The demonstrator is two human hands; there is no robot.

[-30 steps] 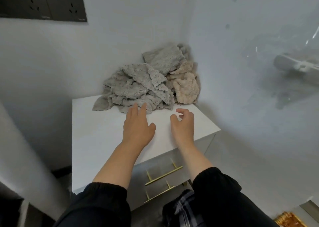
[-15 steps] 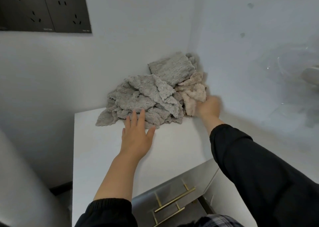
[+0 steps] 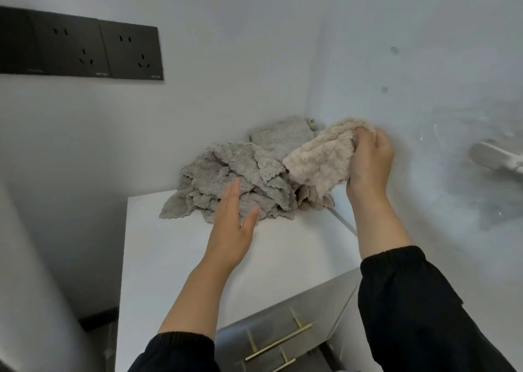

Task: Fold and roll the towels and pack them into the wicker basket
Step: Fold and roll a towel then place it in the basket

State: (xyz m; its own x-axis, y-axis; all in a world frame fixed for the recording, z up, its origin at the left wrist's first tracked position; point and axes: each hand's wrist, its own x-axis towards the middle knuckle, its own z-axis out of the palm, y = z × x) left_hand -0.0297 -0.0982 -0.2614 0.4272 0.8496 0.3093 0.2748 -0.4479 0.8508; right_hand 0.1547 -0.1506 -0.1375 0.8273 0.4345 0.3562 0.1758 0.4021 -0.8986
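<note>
- right hand (image 3: 369,159) clenched on a bunched edge of the beige towel (image 3: 319,163), fingers wrapped over the fabric; the rest of the towel drapes down and left of the grip
- towel is lifted: most of it clear of the cabinet top (image 3: 175,247), lower fringe just above or touching the pile, cannot tell which
- left of the grip and lower: grey towel pile (image 3: 226,179), crumpled, unsorted, pushed into the wall corner; one flatter grey piece leans against the wall behind it
- left hand (image 3: 232,230) open, fingers spread, holding nothing; hovers at the near edge of the pile, contact unclear
- below both hands: bare white top, enough room to lay a towel flat; drawer front with brass handles (image 3: 278,343) under it
- wicker basket: not in view
- progress, my read: very start. Nothing folded or rolled, nothing packed. One towel picked, not yet spread
- left to do: spread, fold, roll this one, then the whole grey pile, then load the basket
</note>
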